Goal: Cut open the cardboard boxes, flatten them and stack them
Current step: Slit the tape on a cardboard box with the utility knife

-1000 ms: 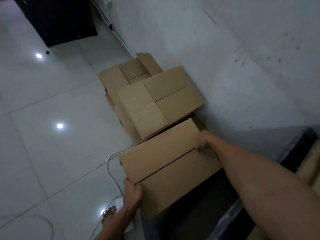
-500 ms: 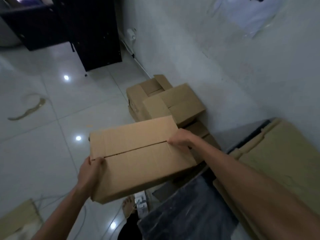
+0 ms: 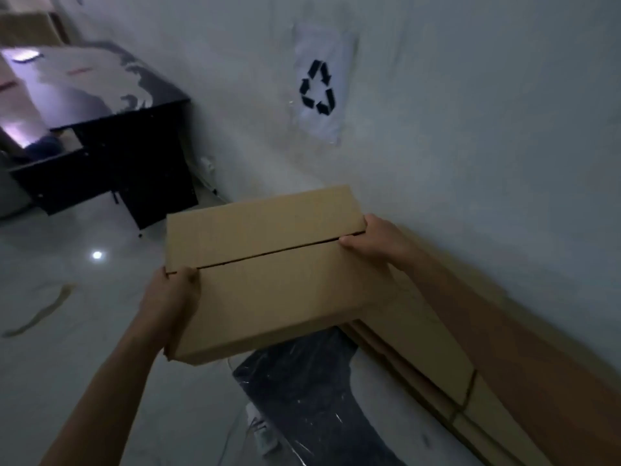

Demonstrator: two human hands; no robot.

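I hold a closed brown cardboard box [image 3: 268, 274] in the air in front of me, its top seam running left to right. My left hand [image 3: 171, 297] grips its near left edge, thumb over the seam end. My right hand [image 3: 373, 240] grips the far right edge, thumb on top near the seam. A stack of flattened cardboard [image 3: 447, 375], tied with a strap, lies along the wall under my right arm.
A black plastic sheet [image 3: 312, 398] lies on the white tiled floor below the box. A dark desk [image 3: 111, 136] stands at the left by the wall. A paper with a recycling sign [image 3: 317, 89] hangs on the wall. A strip of tape [image 3: 40, 311] lies on the floor at left.
I have lifted the box higher and turned right, away from the pile of boxes. The view now shows the wall sign, the desk and the flattened stack.
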